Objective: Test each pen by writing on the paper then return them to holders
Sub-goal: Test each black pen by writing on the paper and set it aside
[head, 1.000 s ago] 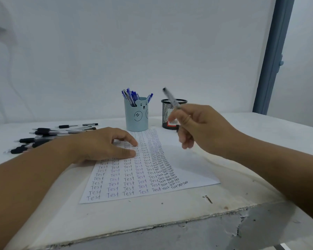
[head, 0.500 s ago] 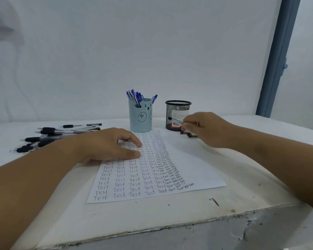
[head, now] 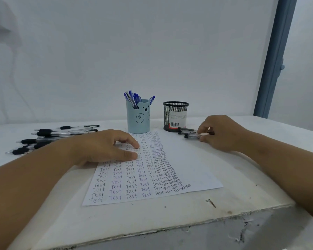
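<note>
table (head: 260,177) white, chipped at the near edge. paper (head: 193,170) lies mid-table, columns of "Test" filling its left and middle, right strip bare

left hand (head: 108,147) flat on the paper's upper left, fingers straight, holding nothing, just pinning the sheet

right hand (head: 222,132) just past the paper's far right corner, fingers curled onto a small cluster of black pens (head: 190,133) lying flat. long axes run left-right, caps pointing left toward the mesh holder (head: 175,116). looks like it pinches one of them; which one I can't tell

key relation: cluster sits touching or just beside the mesh holder's base, right at the right hand's fingertips; left hand well apart from it

bear holder (head: 138,118), light blue, holds the blue pens (head: 134,98), upright and leaning. mesh holder looks empty

bigger pile of black pens (head: 43,139) lies on the table far left
</note>
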Action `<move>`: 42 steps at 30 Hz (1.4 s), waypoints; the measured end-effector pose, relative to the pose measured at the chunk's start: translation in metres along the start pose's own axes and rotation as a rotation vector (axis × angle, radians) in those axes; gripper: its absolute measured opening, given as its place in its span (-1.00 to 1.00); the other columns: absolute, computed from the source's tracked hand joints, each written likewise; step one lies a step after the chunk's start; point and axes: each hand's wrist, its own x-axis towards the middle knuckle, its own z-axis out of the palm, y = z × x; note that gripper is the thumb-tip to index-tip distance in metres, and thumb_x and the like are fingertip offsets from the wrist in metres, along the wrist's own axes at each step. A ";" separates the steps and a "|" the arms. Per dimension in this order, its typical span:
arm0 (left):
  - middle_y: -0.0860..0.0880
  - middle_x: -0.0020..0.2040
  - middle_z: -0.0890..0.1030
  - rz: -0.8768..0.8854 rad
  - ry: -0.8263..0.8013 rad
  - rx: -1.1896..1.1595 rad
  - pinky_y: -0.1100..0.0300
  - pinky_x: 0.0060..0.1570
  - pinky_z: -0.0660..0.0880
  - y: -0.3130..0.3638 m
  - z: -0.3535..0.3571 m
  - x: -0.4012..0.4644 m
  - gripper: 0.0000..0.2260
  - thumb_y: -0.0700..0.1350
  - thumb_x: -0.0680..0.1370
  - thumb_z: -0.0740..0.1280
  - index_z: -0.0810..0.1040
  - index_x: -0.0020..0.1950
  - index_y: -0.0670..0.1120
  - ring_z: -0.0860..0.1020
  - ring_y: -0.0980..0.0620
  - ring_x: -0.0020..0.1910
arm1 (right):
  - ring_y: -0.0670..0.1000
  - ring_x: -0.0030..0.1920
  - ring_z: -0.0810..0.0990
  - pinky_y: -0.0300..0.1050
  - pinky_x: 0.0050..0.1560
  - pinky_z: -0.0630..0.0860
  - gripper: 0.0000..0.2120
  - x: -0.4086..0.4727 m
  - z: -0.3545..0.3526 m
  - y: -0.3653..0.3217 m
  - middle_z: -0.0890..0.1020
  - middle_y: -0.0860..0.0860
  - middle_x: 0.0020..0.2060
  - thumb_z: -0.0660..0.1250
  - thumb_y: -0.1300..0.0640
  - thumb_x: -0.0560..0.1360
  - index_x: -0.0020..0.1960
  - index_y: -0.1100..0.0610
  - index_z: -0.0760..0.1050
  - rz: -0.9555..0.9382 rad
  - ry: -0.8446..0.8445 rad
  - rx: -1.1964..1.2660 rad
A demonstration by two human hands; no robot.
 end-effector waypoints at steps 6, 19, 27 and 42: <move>0.24 0.35 0.46 0.000 0.001 0.004 0.06 0.47 0.27 0.000 0.000 -0.001 -0.56 0.33 0.25 0.46 0.60 0.11 0.36 0.41 0.16 0.35 | -0.05 -0.05 0.56 -0.07 0.09 0.55 -0.68 0.002 -0.002 0.000 0.58 -0.23 -0.12 0.37 0.32 0.47 -0.05 -0.11 0.62 0.050 -0.064 -0.043; 0.26 0.33 0.46 -0.008 0.025 -0.002 0.07 0.47 0.27 0.000 0.000 0.000 -0.65 0.28 0.33 0.50 0.61 0.10 0.36 0.40 0.17 0.36 | 0.04 -0.03 0.56 -0.08 -0.05 0.58 -0.63 0.001 -0.003 -0.010 0.56 -0.09 -0.03 0.25 0.36 0.35 -0.08 -0.10 0.55 0.141 -0.067 -0.062; 0.26 0.00 0.67 0.103 0.198 -0.077 0.21 0.25 0.47 0.001 -0.003 0.001 -0.87 0.06 0.44 0.54 0.71 -0.03 0.15 0.57 0.31 0.07 | -0.15 -0.14 0.54 -0.22 -0.09 0.46 -0.84 0.001 0.000 -0.081 0.60 -0.17 -0.16 0.36 0.18 0.49 -0.14 -0.09 0.55 -0.203 -0.030 0.100; 0.00 -0.22 0.58 -0.146 0.160 0.229 0.24 -0.18 0.40 -0.033 -0.079 -0.043 -0.84 -0.16 0.43 0.53 0.71 -0.05 0.06 0.49 0.13 -0.32 | -0.16 -0.07 0.53 -0.23 0.00 0.51 -0.88 -0.006 0.041 -0.168 0.60 -0.17 -0.11 0.29 0.04 0.59 -0.03 -0.03 0.61 -0.376 -0.113 0.196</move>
